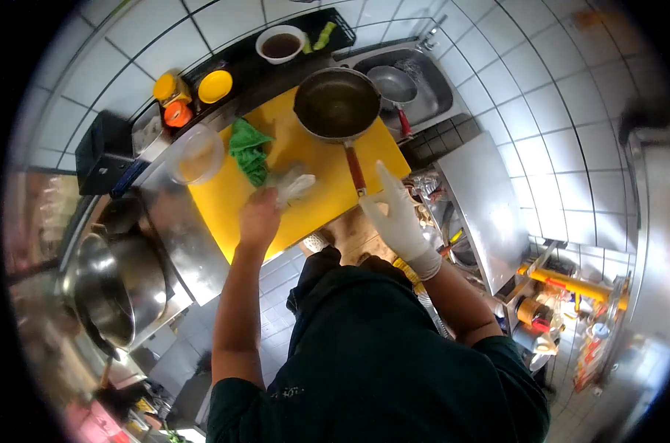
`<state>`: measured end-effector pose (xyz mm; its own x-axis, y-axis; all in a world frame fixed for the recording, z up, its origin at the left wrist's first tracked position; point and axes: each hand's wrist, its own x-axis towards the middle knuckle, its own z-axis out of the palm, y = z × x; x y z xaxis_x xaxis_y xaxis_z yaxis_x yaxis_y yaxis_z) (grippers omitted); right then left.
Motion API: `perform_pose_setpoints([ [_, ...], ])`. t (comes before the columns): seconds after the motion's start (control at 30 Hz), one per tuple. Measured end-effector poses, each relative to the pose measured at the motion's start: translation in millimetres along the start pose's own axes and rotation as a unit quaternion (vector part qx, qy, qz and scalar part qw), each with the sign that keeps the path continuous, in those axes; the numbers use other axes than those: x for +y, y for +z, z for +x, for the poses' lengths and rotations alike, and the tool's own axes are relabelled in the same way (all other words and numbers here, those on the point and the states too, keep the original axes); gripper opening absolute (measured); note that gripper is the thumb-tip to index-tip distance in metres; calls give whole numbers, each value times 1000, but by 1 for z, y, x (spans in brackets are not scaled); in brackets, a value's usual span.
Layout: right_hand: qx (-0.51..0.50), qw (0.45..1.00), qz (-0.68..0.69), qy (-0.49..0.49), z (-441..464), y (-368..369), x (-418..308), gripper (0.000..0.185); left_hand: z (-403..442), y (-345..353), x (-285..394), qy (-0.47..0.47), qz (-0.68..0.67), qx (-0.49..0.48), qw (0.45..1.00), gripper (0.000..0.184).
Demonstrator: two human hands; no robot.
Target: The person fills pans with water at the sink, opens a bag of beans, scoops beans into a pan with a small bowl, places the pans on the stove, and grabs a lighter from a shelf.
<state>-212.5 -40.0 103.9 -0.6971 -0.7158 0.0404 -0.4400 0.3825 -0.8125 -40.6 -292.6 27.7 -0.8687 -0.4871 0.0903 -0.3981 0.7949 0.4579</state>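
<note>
My bare left hand (261, 218) is closed on a thin whitish glove (296, 186), smeared by motion, above the yellow cutting board (316, 203). A crumpled green cloth (249, 151) lies on the board just beyond it. My right hand (398, 221) wears a white glove, its fingers spread and holding nothing. Its fingertips are close to the red handle of a dark frying pan (337, 103); whether they touch it I cannot tell. The pan rests at the far right of the board.
A sink (442, 100) with a smaller pan (392, 85) is at the back right. A clear round container (195, 153) stands left of the board. A bowl of dark liquid (281, 46) sits on the back ledge. Large metal pots (106, 292) are at left.
</note>
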Motion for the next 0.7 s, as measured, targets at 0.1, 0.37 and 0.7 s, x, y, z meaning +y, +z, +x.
perform_pose_setpoints([
  [0.1, 72, 997, 18, 28, -30, -31, 12, 74, -17, -22, 20, 61, 11, 56, 996, 15],
  [0.37, 179, 967, 132, 124, -166, -68, 95, 69, -95, -67, 128, 142, 79, 22, 986, 23],
  [0.7, 276, 888, 67, 361, -425, -60, 211, 67, -185, 127, 131, -274, -257, -239, 895, 19],
])
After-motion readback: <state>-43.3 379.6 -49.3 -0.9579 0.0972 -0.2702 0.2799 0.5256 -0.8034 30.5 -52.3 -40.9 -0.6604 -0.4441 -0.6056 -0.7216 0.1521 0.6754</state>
